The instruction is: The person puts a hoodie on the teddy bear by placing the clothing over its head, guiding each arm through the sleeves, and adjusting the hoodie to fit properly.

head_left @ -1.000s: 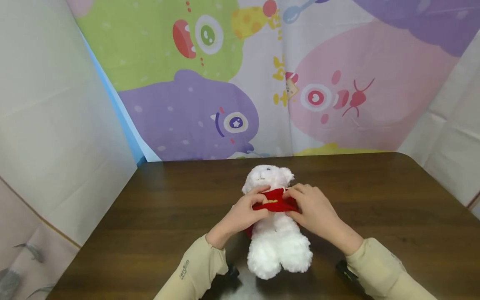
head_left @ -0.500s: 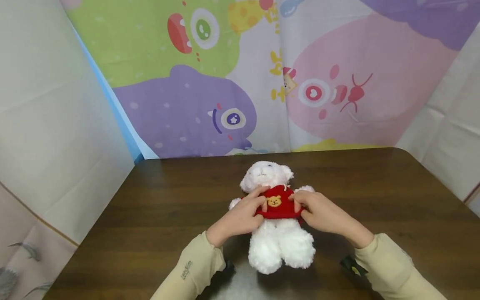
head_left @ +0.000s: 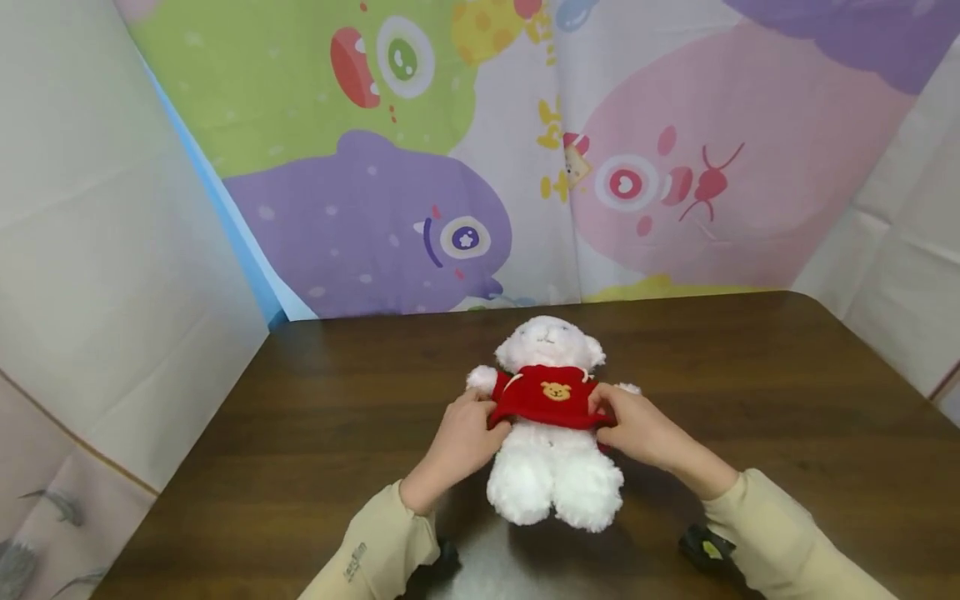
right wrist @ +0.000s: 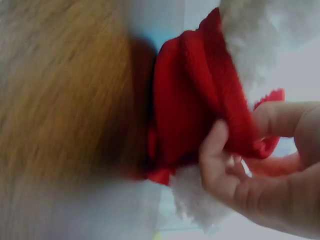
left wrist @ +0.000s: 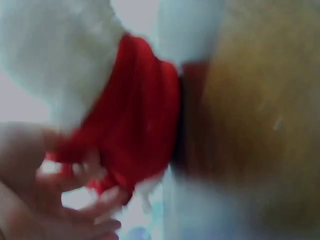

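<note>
A white plush bear (head_left: 555, 475) lies on its back on the table, head toward the far edge. It wears a red hoodie (head_left: 543, 408) with white cords and a yellow bear face on the chest. My left hand (head_left: 463, 435) pinches the hoodie's hem at the left side, below the bear's arm. On the opposite side, my right hand (head_left: 647, 429) holds the hem between thumb and fingers. The right wrist view shows the red cloth (right wrist: 240, 125) caught at the thumb. White fur of the belly and legs shows below the hem.
The dark wooden table (head_left: 337, 417) reaches back to a hanging cloth (head_left: 375, 217) printed with cartoon creatures. Pale panels (head_left: 112, 250) stand at both sides. Dark wrist devices (head_left: 705, 546) sit beneath the beige sleeves.
The hoodie's front, bunched up earlier, now lies flatter and lower, with its bear face fully showing. My left hand has moved left and down to the hem's side; the right has shifted outward.
</note>
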